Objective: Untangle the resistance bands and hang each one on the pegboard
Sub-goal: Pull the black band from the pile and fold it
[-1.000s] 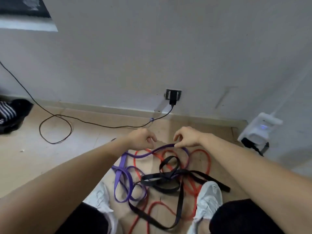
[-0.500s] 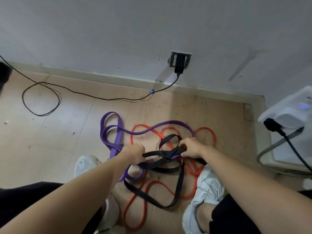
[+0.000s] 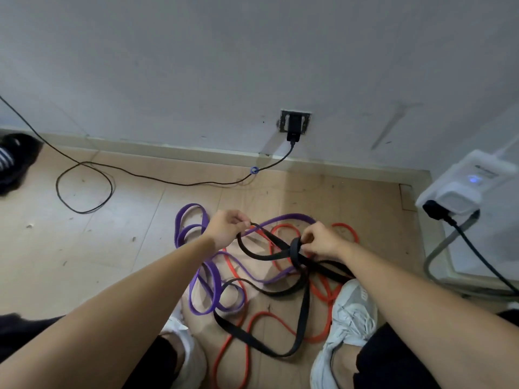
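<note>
Three resistance bands lie tangled on the wooden floor between my feet. A wide black band (image 3: 302, 315) crosses over a purple band (image 3: 207, 282) and a thin red band (image 3: 280, 318). My left hand (image 3: 227, 228) pinches one end of the black band's upper loop and holds it off the floor. My right hand (image 3: 323, 242) grips the knot where the black band wraps around itself. The purple and red bands rest slack underneath. No pegboard is in view.
A black cable (image 3: 84, 186) loops over the floor from a wall socket (image 3: 295, 124). A white device (image 3: 460, 189) with a plugged-in cord stands at the right. My white shoes (image 3: 348, 318) flank the tangle. A dark shoe (image 3: 14, 161) lies far left.
Both hands rose from low in the tangle. The black band's loop is now lifted and stretched between them, with the right hand on its knot.
</note>
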Demonstrator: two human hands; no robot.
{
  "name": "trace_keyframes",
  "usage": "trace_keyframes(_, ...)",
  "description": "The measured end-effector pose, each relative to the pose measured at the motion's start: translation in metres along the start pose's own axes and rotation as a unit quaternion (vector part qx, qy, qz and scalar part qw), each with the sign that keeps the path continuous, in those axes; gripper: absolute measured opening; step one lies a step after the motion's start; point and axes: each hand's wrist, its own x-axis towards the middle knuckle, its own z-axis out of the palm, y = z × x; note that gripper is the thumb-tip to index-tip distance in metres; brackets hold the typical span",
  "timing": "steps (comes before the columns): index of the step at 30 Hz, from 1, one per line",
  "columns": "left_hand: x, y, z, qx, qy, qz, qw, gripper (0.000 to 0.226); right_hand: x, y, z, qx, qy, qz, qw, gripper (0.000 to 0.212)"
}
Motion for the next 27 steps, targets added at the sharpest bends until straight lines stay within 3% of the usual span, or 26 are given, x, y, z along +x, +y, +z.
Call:
trace_keyframes(4, -0.006, 0.034, 0.005, -0.025, -0.02, 0.04, 0.999, 0.01, -0.004, -0.026, -0.026, 0.051, 0.13, -0.011, 0.99, 0.012)
trace_keyframes(7, -0.007, 0.051, 0.009, -0.033, -0.018, 0.057, 0.998, 0.006, -0.011, -0.043, -0.037, 0.099, 0.163, -0.057, 0.98, 0.015)
trace_keyframes(12, -0.01, 0.08, 0.004, -0.087, 0.026, 0.078, 0.993, 0.009, -0.018, -0.06, -0.049, 0.186, -0.041, -0.061, 0.98, 0.023)
trace_keyframes(14, -0.013, 0.093, -0.005, -0.102, 0.043, 0.09, 0.99, 0.01, -0.018, -0.062, -0.055, 0.189, -0.083, -0.041, 0.978, 0.027)
trace_keyframes(17, -0.022, 0.116, -0.025, -0.108, 0.066, 0.108, 0.986, 0.011, -0.018, -0.058, -0.056, 0.236, -0.096, -0.002, 0.967, 0.02)
trace_keyframes(23, -0.043, 0.17, -0.082, -0.151, 0.123, 0.133, 0.972, 0.021, -0.022, -0.028, -0.019, 0.136, -0.101, 0.005, 0.985, 0.011)
trace_keyframes(27, -0.065, 0.185, -0.11, -0.112, 0.146, 0.147, 0.972, 0.021, -0.029, -0.019, 0.006, 0.172, -0.085, 0.024, 0.981, 0.005)
